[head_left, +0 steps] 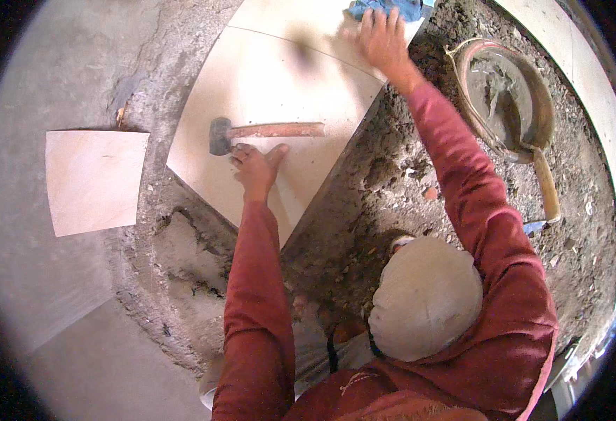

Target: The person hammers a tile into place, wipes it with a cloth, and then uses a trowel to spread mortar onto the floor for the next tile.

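- Blue cloth (394,8): on the far tile (280,15), by its right edge, above the bare strip. Part cut off by the view.
- Right hand (385,45): fingers stretched out, tips at the cloth. Can't tell if they pinch it or just press.
- Near tile (308,98): lies against the far tile along one thin seam; its lowest corner points at the person. Looks set, level not checkable from here.
- Dark blur over that seam: dirt, shadow or lens spot, can't tell.
- Left hand (257,172): over the near tile's left half, fingers spread and released, just beside the mallet; contact unclear.
- Mallet (273,130): black head toward the near tile's left corner, nobody gripping it.
- Done, my read: these two tiles down, surface handling in hand.
- Left, my read: dirt strip (392,182) along their right edge is uncovered; loose small tile (97,184) sits apart on the concrete floor (55,84), unset.
- Basin (545,112) on the strip has wet mortar (487,78) left, trowel (547,184) handle over the rim.
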A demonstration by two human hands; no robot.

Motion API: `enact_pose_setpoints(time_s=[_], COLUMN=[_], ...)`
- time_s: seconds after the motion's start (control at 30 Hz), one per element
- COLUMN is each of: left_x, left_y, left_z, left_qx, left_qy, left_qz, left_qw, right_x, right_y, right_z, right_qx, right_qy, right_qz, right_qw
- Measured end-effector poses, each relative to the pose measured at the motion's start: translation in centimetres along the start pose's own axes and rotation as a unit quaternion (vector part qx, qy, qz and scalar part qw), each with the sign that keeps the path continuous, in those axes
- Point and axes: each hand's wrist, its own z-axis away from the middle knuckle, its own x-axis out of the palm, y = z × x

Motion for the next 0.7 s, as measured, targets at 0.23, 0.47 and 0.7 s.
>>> enact_pose_setpoints(time_s=[0.23,0.47,0.7], left_x=[-0.5,-0.8,0.2], left_y=[-2.2,-1.3,-1.9], left_z=[0.9,0.9,0.3], left_qx=[-0.023,-0.015,-0.009], left_qy=[0.007,0.002,0.005], left_qz=[-0.002,0.017,0.026], left_qw=[1.0,1.0,1.0], right_x=[-7.8,-9.6,-14.3], right_y=[-10.1,-10.6,-16.9], right_z=[8.3,8.1,8.4], right_qx=[0.021,0.018,-0.124], right_qy=[-0.168,-0.212,-0.186], right_qz=[-0.172,-0.196,-0.357], right_qw=[0.97,0.957,0.907])
